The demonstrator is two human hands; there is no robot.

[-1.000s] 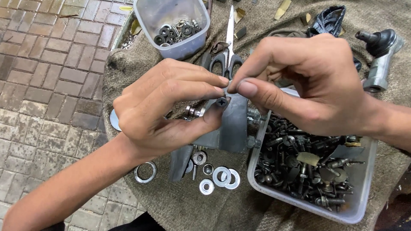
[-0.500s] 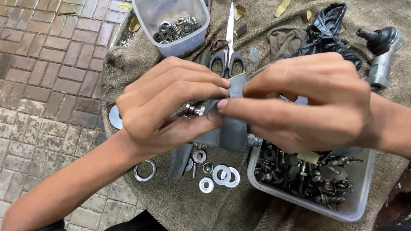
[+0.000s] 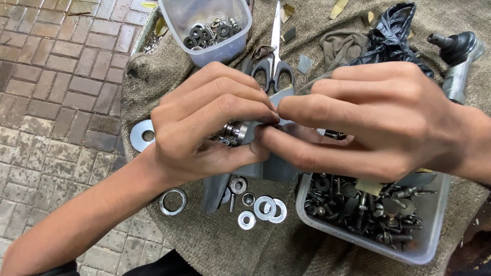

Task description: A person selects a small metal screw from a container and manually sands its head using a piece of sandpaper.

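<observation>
Nearest to the camera, a rough brown burlap cloth point(image 3: 215, 240) covers the work surface, and on its left the ground is paved with small grey-brown bricks point(image 3: 51, 76). On the cloth, just under the hands, lie some flat silver steel washers point(image 3: 265, 207), and one thin metal ring point(image 3: 173, 201) lies at the edge of the cloth. At the lower right stands a clear plastic tray point(image 3: 429, 240) full of dark bolts and screws.

Above these, the left hand point(image 3: 204, 133) and the right hand point(image 3: 378, 122) meet in the middle. The left fingers are closed around a small metal bolt with nuts point(image 3: 232, 133), and the thumb presses it from below. The right thumb and forefinger are pinched at the end of the same piece; what exactly they grip is hidden, perhaps a nut. Under the hands lies a grey flat rubber piece point(image 3: 273, 168).

To the left of the left hand a large silver washer point(image 3: 142, 135) rests on the cloth. Farther away lie scissors with black handles point(image 3: 274, 66), a clear plastic tub with washers point(image 3: 204, 30), a black crumpled plastic bag point(image 3: 391, 33) and a grey metal ball joint point(image 3: 458, 56).
</observation>
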